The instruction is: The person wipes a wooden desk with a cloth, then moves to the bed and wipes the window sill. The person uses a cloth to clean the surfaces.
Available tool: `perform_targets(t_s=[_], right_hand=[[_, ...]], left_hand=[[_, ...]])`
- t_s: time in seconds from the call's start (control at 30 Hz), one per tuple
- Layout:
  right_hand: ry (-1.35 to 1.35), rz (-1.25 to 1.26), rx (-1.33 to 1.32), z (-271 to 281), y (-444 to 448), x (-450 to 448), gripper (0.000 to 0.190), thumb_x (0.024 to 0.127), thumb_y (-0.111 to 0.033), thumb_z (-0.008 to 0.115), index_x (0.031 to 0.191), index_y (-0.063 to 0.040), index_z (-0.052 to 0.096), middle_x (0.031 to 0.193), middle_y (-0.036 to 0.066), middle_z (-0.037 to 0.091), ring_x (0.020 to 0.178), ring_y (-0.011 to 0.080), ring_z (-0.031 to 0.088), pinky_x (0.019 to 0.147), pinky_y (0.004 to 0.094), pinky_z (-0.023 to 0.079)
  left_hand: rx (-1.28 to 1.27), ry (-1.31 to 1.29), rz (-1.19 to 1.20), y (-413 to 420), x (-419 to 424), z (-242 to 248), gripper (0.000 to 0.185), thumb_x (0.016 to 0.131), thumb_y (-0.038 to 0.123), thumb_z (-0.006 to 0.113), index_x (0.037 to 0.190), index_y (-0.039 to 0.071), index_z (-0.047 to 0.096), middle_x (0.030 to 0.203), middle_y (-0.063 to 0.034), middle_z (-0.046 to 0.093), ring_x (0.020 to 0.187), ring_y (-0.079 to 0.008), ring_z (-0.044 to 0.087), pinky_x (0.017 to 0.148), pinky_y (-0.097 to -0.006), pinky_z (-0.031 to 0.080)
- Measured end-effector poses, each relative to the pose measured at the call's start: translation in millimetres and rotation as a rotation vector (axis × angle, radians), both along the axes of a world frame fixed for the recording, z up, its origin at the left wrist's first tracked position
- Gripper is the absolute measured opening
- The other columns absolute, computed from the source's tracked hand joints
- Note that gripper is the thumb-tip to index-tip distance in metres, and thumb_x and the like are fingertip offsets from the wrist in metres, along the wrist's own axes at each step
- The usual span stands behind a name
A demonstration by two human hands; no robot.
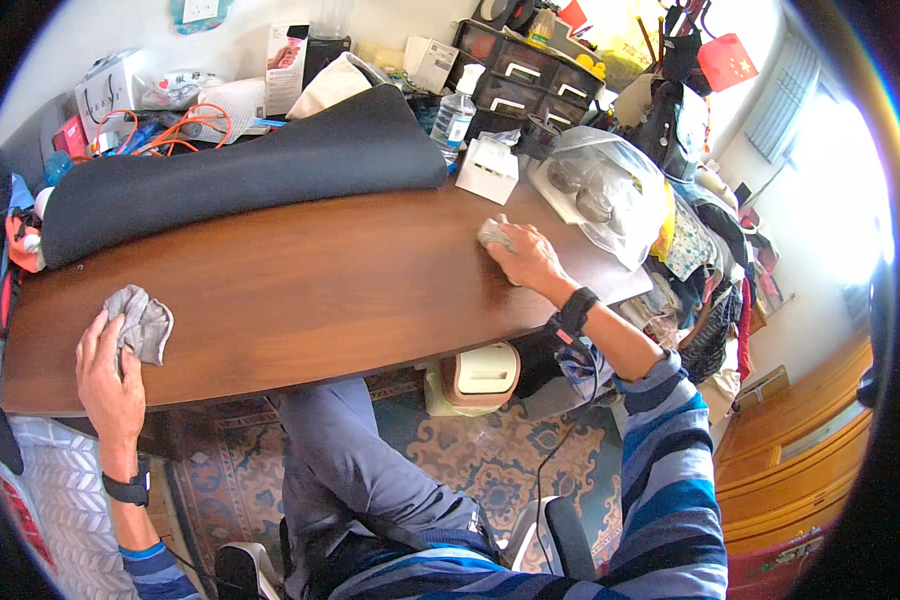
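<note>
At the left end of the brown wooden desk (307,285), my left hand (111,367) holds a crumpled grey cloth (144,322) against the desktop, with the fingers over its left side. My right hand (529,259) is near the desk's right part and grips a second, smaller-looking grey cloth (496,233) under its fingertips. Much of that cloth is hidden by the hand. A dark, partly rolled desk mat (247,172) lies along the back edge, beyond both hands. A white box (488,169) stands just behind my right hand.
A clear plastic bottle (454,116) stands at the back, beside dark drawers (525,71). To the right lies a clear plastic bag (607,195) with round items. Orange cables (195,127) lie behind the mat. A lidded bin (484,375) stands below the front edge.
</note>
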State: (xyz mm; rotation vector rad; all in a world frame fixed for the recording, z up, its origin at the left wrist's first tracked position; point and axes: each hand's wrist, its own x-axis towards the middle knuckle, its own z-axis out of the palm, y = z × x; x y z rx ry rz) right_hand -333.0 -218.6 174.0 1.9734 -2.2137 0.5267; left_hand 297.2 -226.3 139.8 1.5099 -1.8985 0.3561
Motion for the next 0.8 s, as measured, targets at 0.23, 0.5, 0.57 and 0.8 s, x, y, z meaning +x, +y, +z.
perform_targets(t_s=[0.23, 0.5, 0.57, 0.8], right_hand=[[-0.044, 0.255, 0.109, 12, -29, 110, 0.063, 0.097, -0.044, 0.066, 0.139, 0.002, 0.06, 0.139, 0.029, 0.063, 0.132, 0.0458, 0.056, 0.114, 0.0531, 0.044], [-0.165, 0.567, -0.028, 0, -23, 224, 0.059, 0.096, -0.03, 0.067, 0.147, -0.004, 0.055, 0.143, 0.029, 0.057, 0.129, 0.0475, 0.055, 0.113, 0.0544, 0.045], [-0.175, 0.619, -0.034, 3, -17, 237, 0.058, 0.096, -0.028, 0.068, 0.147, -0.004, 0.056, 0.143, 0.028, 0.057, 0.129, 0.0469, 0.056, 0.113, 0.0545, 0.045], [-0.092, 0.619, 0.044, 20, -27, 211, 0.046, 0.095, -0.018, 0.066, 0.141, -0.014, 0.064, 0.13, 0.022, 0.067, 0.121, 0.0431, 0.064, 0.108, 0.0513, 0.051]], left_hand=[[0.021, -0.017, 0.0, 0, 2, 1, 0.043, 0.095, 0.004, 0.059, 0.137, 0.002, 0.066, 0.148, -0.0165, 0.061, 0.137, -0.0378, 0.055, 0.117, -0.0465, 0.042], [0.023, 0.014, -0.016, 0, 1, 1, 0.043, 0.094, 0.004, 0.059, 0.136, 0.002, 0.067, 0.147, -0.018, 0.061, 0.136, -0.0397, 0.055, 0.116, -0.0479, 0.043], [0.018, 0.014, -0.023, -1, 2, 0, 0.042, 0.094, 0.004, 0.059, 0.136, 0.002, 0.067, 0.147, -0.0178, 0.061, 0.136, -0.0397, 0.055, 0.116, -0.0479, 0.043], [0.017, 0.015, -0.031, -2, 5, -2, 0.042, 0.096, 0.006, 0.058, 0.137, 0.002, 0.067, 0.147, -0.0171, 0.062, 0.136, -0.0389, 0.056, 0.116, -0.047, 0.042]])
